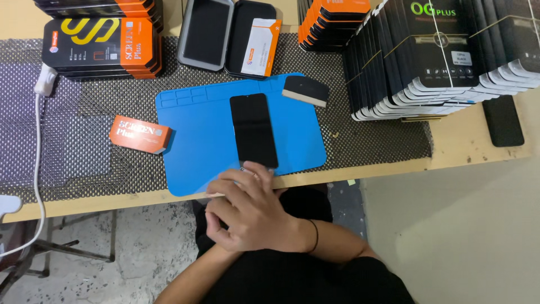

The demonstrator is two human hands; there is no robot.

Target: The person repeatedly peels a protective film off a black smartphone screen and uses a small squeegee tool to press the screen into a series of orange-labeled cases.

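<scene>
Dark phone (253,130) lying flat on a blue work mat (191,129), both hands clasped just below it.

The phone sits screen-up in the middle of the mat, likely so it stays put. At the mat's near edge the right hand (253,211) lies curled over the left hand (216,222); something thin and clear seems pinched between them, though I cannot tell for sure. An orange box (140,134) and a black squeegee (305,90) rest close by on the desk (450,152).
</scene>
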